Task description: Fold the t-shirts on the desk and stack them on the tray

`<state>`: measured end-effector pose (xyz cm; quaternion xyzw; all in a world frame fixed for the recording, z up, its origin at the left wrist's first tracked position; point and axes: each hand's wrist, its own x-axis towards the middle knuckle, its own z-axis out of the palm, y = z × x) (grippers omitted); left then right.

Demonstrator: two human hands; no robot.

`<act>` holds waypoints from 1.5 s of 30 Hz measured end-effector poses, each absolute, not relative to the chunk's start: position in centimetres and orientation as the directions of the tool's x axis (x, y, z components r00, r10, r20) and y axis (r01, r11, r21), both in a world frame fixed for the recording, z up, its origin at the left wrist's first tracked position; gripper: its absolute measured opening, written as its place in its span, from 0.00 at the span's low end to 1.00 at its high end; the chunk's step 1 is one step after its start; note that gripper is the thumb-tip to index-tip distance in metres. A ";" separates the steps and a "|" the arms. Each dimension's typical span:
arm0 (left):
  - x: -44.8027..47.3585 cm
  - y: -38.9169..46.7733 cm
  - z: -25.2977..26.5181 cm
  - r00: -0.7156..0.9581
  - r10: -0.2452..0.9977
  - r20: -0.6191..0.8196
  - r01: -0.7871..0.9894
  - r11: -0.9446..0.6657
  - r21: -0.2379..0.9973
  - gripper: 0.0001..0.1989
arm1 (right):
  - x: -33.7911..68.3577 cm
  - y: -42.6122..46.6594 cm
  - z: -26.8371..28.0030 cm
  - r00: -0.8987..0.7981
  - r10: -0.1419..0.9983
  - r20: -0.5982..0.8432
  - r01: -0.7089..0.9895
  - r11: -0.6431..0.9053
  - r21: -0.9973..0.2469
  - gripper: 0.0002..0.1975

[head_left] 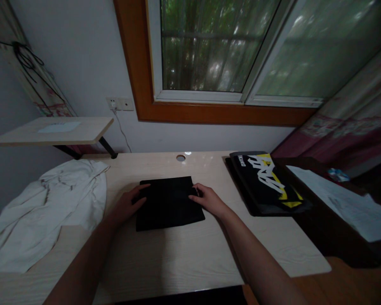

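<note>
A flat, dark rectangle of folded black cloth [169, 203] lies on the light wood desk in front of me. At its left edge is my left hand [127, 205], thumb on top and fingers curled along the side. My right hand [208, 199] pinches the opposite edge between thumb and fingers near the upper right corner. The cloth is so dark that its layers and exact kind of garment cannot be made out.
Crumpled white cloth [60, 199] covers the desk's left side, below a raised shelf [82, 132]. On the right lies a folded black garment [257, 182] with white and yellow print. Beyond it are papers [336, 199] on a dark surface. A cable hole [180, 158] pierces the desk's back.
</note>
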<state>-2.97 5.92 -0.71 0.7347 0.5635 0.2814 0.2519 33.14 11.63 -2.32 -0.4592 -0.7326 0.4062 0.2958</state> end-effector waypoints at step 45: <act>-3.0 5.9 -0.7 0.215 0.967 0.138 0.656 -0.248 0.713 0.26 | 33.2 11.5 -1.9 -0.406 0.912 0.065 0.441 0.257 -0.860 0.13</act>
